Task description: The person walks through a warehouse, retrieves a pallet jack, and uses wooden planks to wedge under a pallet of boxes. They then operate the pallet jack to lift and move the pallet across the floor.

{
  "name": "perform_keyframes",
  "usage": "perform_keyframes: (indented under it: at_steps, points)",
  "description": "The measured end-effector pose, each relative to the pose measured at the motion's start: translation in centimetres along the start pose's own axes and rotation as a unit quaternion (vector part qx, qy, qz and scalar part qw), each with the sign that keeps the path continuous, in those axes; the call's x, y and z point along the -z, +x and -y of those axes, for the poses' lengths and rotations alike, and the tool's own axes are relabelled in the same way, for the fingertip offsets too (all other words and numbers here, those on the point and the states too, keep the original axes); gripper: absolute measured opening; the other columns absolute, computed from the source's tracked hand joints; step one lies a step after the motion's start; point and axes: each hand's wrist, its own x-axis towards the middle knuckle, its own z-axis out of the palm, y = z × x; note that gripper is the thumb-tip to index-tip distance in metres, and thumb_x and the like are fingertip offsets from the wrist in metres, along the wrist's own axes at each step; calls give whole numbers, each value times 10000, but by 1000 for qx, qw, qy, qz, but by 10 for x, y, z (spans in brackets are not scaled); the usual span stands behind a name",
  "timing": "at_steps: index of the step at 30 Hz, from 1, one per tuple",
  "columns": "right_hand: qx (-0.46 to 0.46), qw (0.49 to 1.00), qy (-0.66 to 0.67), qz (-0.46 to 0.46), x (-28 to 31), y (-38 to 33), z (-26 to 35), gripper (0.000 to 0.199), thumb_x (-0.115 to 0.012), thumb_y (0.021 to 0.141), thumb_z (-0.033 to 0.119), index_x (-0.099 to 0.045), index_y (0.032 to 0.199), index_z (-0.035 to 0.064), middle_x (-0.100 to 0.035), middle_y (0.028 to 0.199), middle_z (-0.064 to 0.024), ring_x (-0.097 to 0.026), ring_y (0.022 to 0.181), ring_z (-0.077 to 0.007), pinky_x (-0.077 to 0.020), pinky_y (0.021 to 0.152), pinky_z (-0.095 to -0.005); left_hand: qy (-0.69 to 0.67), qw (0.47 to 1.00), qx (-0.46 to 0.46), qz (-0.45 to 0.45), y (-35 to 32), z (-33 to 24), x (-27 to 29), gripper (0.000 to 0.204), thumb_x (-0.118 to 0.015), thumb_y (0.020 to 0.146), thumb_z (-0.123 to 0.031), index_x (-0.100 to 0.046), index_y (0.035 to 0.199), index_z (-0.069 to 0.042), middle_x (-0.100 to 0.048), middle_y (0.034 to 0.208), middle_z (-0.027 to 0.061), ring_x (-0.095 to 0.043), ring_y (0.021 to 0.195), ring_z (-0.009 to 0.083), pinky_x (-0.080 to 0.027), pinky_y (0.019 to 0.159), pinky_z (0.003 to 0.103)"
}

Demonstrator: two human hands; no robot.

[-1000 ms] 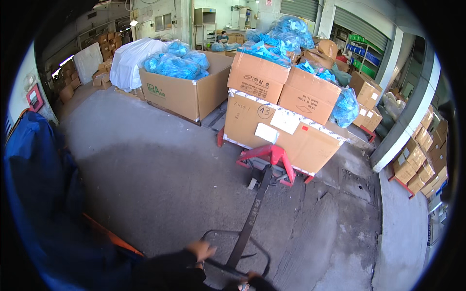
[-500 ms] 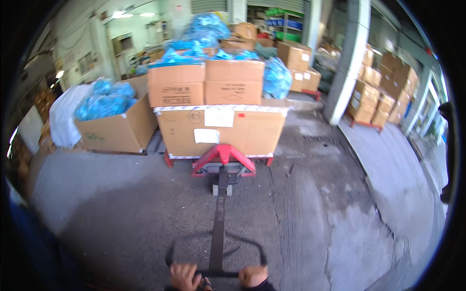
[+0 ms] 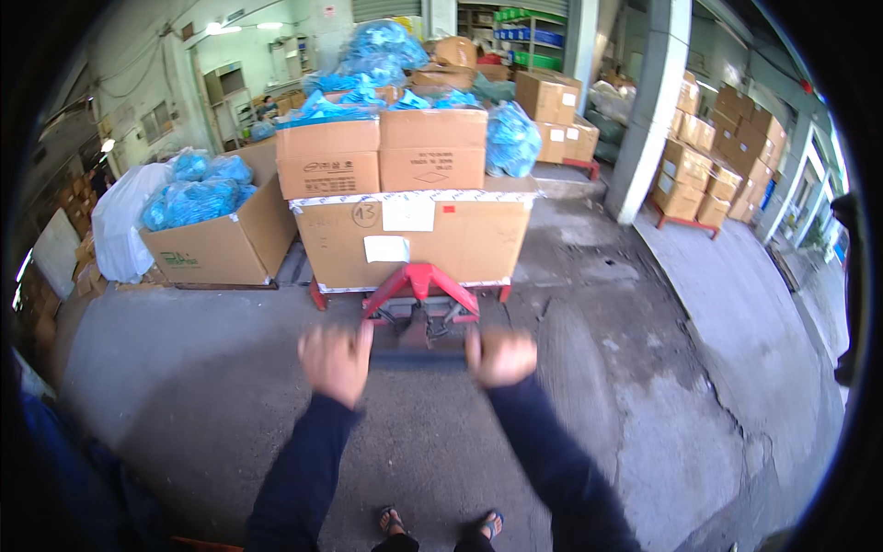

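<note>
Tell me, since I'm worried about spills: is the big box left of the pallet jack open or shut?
Open: the big cardboard box has its top flaps up and blue bags heaped above its rim.

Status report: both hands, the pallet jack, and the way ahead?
Left hand and right hand shut on pallet jack handle. Stacked cartons loaded. Grey pillar ahead right.

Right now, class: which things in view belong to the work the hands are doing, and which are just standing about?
In use:
left hand
right hand
pallet jack handle
red pallet jack
loaded cardboard boxes

Standing about:
open box of blue bags
stacked boxes by the pillar
</note>
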Motion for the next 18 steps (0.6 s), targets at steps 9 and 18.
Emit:
perform_keyframes:
  at_steps: [9, 18]
  points:
    - [-53, 634, 85, 767, -6, -301, 16, 472, -608, 845, 544, -732, 986, 111, -692, 852, -144, -661, 915, -321, -482, 871, -559, -209, 860, 0, 466, -199, 21, 8, 568, -557, 901, -562, -657, 1045, -22, -686, 980, 232, -652, 918, 416, -491, 806, 502]
    - [-16, 965, 21, 262, 16, -44, -36, 364, -636, 889, 422, -686, 847, 63, -621, 703, -138, -572, 613, -324, -437, 600, -513, -118, 988, -85, -55, 18, 0, -6, 393, -605, 923, -408, -638, 707, -81, -632, 734, 95, -604, 782, 319, -452, 762, 462]
